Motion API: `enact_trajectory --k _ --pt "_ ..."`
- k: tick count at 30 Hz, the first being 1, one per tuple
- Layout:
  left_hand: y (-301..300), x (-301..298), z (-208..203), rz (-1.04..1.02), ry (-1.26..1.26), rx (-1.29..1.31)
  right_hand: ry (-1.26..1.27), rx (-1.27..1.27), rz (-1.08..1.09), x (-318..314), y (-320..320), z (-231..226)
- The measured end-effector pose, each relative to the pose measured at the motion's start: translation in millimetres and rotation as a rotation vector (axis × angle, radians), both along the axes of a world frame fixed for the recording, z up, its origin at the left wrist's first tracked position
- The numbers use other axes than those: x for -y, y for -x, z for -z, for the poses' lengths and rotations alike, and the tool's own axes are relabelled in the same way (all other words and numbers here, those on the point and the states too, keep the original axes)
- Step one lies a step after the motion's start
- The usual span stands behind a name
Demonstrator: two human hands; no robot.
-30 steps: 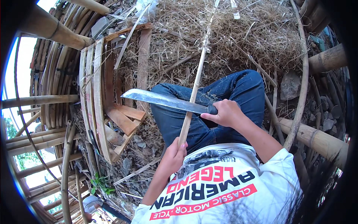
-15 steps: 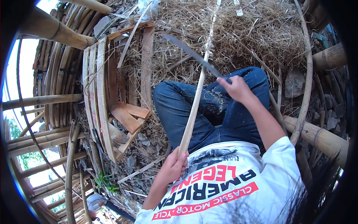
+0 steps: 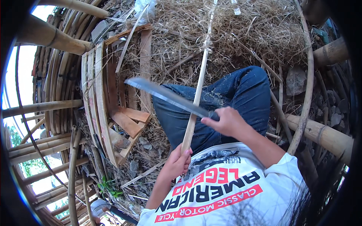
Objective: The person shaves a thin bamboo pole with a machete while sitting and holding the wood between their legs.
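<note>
A long pale strip of split bamboo [image 3: 200,83] runs from my waist out over my crossed legs to the far edge. Its near end is gripped in my left hand [image 3: 177,162], fingers wrapped round it. My right hand [image 3: 227,122] is closed on the dark handle of a machete [image 3: 166,95]. The long blade lies across the strip just beyond my left hand, its tip pointing left over my knee. A rough tuft of shavings [image 3: 207,43] clings to the strip farther out.
Curly shavings [image 3: 260,34] cover the ground ahead. A wooden crate [image 3: 98,101] with slats stands on my left, a clear plastic bag [image 3: 145,9] beyond it. Thick bamboo poles [image 3: 316,133] lie on my right near a stone [image 3: 296,81]. A bamboo wall [image 3: 56,147] rises on the left.
My right hand has drawn the machete back toward my body, and its blade has slid along the strip from beyond my knees to near my left hand. My left hand stays nearly in place.
</note>
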State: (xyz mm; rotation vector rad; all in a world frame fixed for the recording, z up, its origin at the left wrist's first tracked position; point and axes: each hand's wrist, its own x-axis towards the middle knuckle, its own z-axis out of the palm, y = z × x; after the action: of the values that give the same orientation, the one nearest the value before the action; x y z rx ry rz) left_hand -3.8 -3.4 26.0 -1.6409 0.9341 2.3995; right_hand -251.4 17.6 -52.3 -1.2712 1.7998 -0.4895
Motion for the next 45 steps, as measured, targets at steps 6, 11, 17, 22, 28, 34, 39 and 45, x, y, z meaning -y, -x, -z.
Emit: enact_trajectory --k 6,11,17,22,28,34,39,45 --pt "1 -7 4 0.067 0.258 0.051 -0.057 -0.057 -0.135 10 6 -15" --pt "-7 -17 -2 0.202 0.453 0.139 0.008 -0.199 0.017 25 22 -2" --pt "1 -22 -9 0.019 0.174 0.09 -0.121 -0.155 0.127 47 64 16" --pt "-7 -7 0 -0.127 -0.151 -0.116 0.041 -0.142 0.247 31 42 19" --pt "4 -18 13 -0.23 -0.189 -0.22 0.011 0.082 0.137 -18 7 -6" --pt "14 -19 10 -0.144 -0.124 -0.207 -0.051 -0.005 -0.158 -49 -6 -37" --pt "17 -31 19 -0.122 -0.058 -0.22 0.01 -0.097 -0.188 -54 1 -42" --pt "23 -40 13 -0.15 -0.072 -0.19 0.159 -0.293 -0.176 -61 1 -46"
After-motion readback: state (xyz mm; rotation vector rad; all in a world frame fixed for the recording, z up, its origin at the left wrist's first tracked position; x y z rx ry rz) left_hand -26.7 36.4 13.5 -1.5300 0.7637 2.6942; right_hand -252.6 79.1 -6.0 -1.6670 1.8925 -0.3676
